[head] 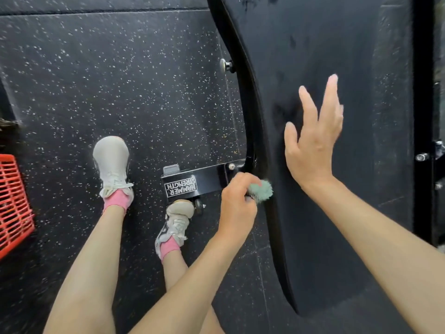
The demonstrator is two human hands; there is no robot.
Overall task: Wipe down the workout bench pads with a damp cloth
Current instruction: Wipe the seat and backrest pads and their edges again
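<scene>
A long black bench pad (337,56) fills the right half of the view, with dull wet smears on its surface. My left hand (238,201) grips a bunched pale green cloth (261,190) and holds it against the pad's left edge, near the frame bracket. My right hand (313,138) hovers over or rests flat on the middle of the pad, fingers spread and straight, holding nothing.
A black frame foot marked HAMMER STRENGTH (190,184) sticks out left of the pad onto the speckled rubber floor (120,80). My two feet in pale trainers (113,165) stand beside it. A red plastic crate (13,201) sits at the left edge. Black frame bar with bolts (423,141) runs along the right.
</scene>
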